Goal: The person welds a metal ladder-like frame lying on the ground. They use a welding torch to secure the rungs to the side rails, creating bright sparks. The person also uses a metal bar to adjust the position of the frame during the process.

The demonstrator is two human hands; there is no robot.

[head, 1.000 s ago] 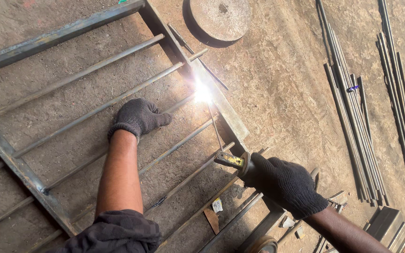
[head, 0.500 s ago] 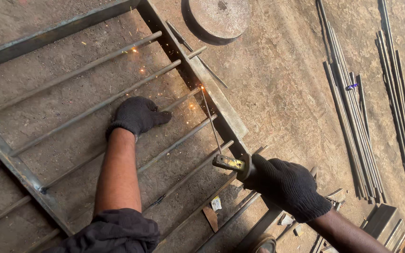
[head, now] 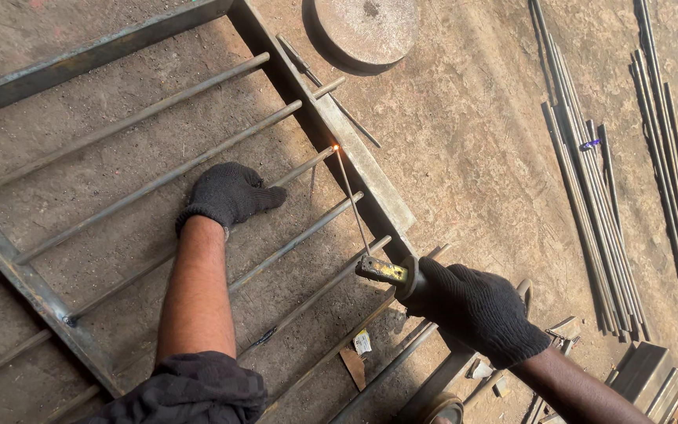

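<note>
Head view: our left hand (head: 229, 194), in a black glove, presses flat with fingers spread on a thin bar (head: 158, 182) of the metal grille frame (head: 355, 161) lying on the dirt floor (head: 472, 133). Our right hand (head: 472, 308), gloved too, is closed around the electrode holder (head: 382, 271); its welding rod (head: 352, 204) slants up, tip glowing at the bar-frame joint. Loose steel rods (head: 590, 188) lie well apart at right, a round disc (head: 366, 30) near the frame's top.
</note>
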